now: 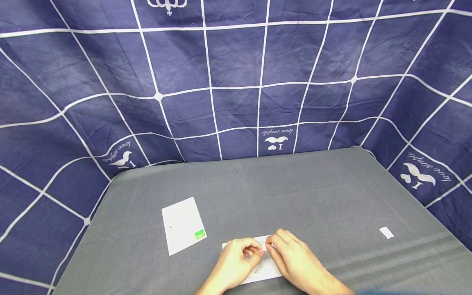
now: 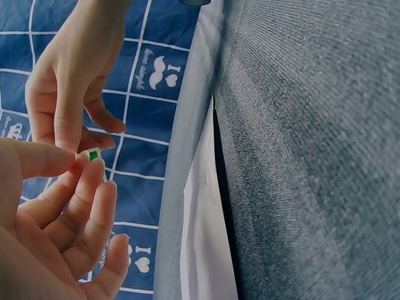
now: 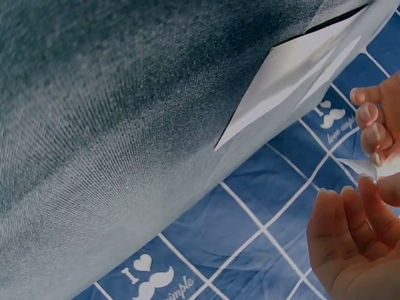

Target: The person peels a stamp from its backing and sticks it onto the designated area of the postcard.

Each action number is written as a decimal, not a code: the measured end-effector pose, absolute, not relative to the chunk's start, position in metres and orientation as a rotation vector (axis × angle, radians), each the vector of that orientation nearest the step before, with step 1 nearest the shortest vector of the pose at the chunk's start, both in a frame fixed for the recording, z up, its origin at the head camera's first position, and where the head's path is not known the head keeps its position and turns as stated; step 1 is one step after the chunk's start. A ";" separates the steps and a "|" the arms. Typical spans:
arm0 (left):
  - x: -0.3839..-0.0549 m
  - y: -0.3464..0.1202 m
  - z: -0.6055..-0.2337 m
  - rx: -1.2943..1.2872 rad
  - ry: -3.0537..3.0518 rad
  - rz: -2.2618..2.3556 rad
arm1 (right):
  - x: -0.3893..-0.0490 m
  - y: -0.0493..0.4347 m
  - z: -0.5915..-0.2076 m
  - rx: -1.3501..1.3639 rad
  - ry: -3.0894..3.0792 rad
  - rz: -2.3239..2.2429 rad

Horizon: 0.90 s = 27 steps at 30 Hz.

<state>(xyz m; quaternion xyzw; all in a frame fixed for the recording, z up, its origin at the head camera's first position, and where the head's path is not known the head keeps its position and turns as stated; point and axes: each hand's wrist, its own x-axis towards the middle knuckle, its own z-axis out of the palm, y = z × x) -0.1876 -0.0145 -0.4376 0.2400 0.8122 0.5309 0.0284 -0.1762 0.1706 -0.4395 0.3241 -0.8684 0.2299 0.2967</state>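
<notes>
Close together at the front of the table, the left hand (image 1: 236,262) and the right hand (image 1: 295,260) meet fingertip to fingertip over a white sheet (image 1: 266,271). Between them is a small white piece with a green patch (image 2: 94,154), pinched by the left thumb and fingers. The right thumb and fingertips pinch its other side. In the right wrist view a thin whitish flap (image 3: 355,165) sticks out by the fingertips. Most of the piece is hidden by the fingers, and I cannot tell its kind.
A white rectangular card (image 1: 182,223) with a green corner label (image 1: 200,234) lies to the left on the grey cloth-covered table (image 1: 306,192). Far to the right is a small white scrap (image 1: 386,232). A blue checked curtain (image 1: 236,106) stands behind and beside the table.
</notes>
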 end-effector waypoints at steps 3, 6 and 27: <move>-0.187 -0.014 -0.438 0.737 2.531 1.619 | -0.175 0.170 -0.439 0.840 -2.321 0.599; -0.186 -0.013 -0.438 0.727 2.560 1.600 | -0.173 0.169 -0.437 0.822 -2.340 0.591; -0.183 -0.014 -0.436 0.667 2.566 1.555 | -0.169 0.161 -0.435 0.856 -2.228 0.396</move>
